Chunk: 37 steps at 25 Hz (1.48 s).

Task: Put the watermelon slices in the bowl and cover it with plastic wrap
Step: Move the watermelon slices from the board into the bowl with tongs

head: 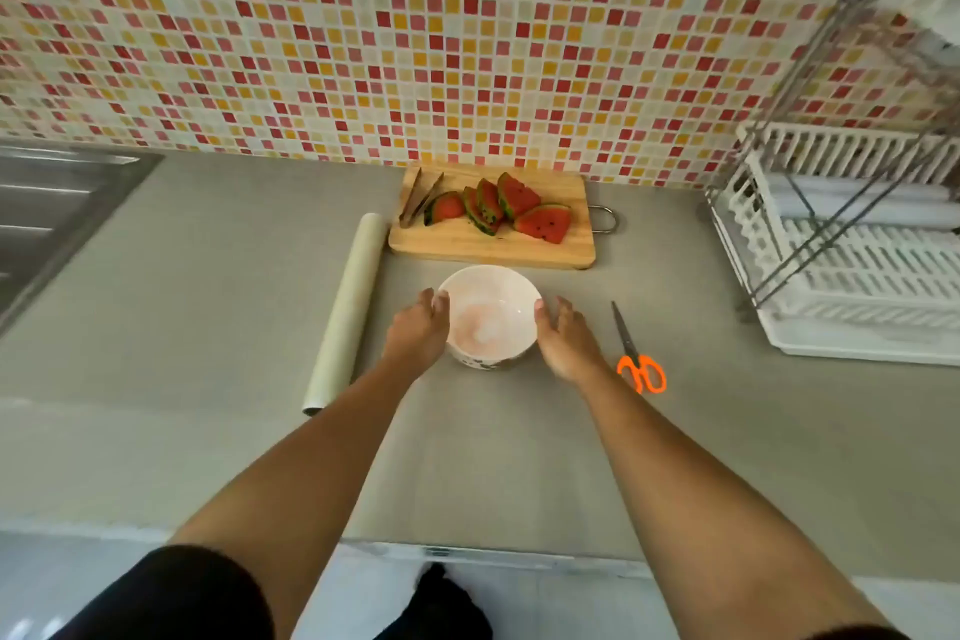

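A white bowl point(491, 314) stands empty on the grey counter, in front of a wooden cutting board point(488, 244). Several watermelon slices point(501, 208) lie on the board, with wooden tongs point(418, 198) at its left end. A roll of plastic wrap point(348, 307) lies lengthwise to the left of the bowl. My left hand point(418, 333) rests against the bowl's left side, fingers fairly straight. My right hand point(563, 338) is at the bowl's right side, its thumb on the rim and its fingers relaxed.
Orange-handled scissors point(636, 353) lie to the right of my right hand. A white dish rack point(841, 244) stands at the far right and a steel sink point(57, 213) at the far left. A mosaic tiled wall point(415, 31) backs the counter.
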{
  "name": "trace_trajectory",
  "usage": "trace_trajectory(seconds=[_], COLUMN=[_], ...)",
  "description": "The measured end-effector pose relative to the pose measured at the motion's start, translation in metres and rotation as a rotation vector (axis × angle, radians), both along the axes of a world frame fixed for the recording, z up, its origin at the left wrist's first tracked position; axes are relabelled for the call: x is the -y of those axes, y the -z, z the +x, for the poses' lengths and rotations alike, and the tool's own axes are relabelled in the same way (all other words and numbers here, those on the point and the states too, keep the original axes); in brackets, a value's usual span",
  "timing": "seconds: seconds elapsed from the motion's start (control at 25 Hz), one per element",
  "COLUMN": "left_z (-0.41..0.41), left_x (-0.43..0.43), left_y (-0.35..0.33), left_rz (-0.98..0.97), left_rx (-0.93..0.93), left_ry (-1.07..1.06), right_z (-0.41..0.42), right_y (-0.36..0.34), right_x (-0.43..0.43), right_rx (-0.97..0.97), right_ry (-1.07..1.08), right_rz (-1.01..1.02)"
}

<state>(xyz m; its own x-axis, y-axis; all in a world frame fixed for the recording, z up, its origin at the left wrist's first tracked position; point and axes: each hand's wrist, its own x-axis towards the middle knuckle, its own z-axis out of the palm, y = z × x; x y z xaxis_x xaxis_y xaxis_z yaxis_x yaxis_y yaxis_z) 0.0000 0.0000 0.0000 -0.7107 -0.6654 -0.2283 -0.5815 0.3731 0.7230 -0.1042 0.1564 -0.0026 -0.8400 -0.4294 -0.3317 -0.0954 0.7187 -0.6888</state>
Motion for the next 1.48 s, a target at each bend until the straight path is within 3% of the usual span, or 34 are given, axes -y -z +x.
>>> trace_trajectory(seconds=[0.44, 1.16, 1.32, 1.48], left_z=[-0.014, -0.065, -0.072, -0.118], left_x=[0.008, 0.031, 0.059, 0.132], left_y=[0.027, 0.030, 0.014, -0.004], left_rz=[-0.067, -0.009, -0.216, -0.355], left_rx=[-0.104, -0.086, -0.121, 0.072], left_ry=[-0.026, -0.019, -0.058, -0.060], right_z=[-0.003, -0.052, -0.056, -0.059], right_y=[0.039, 0.034, 0.036, 0.038], right_x=[0.023, 0.043, 0.041, 0.044], right_rx=[-0.120, -0.131, -0.152, -0.157], right_ry=[0.188, 0.195, 0.163, 0.162], right_rz=[-0.192, -0.135, -0.120, -0.133])
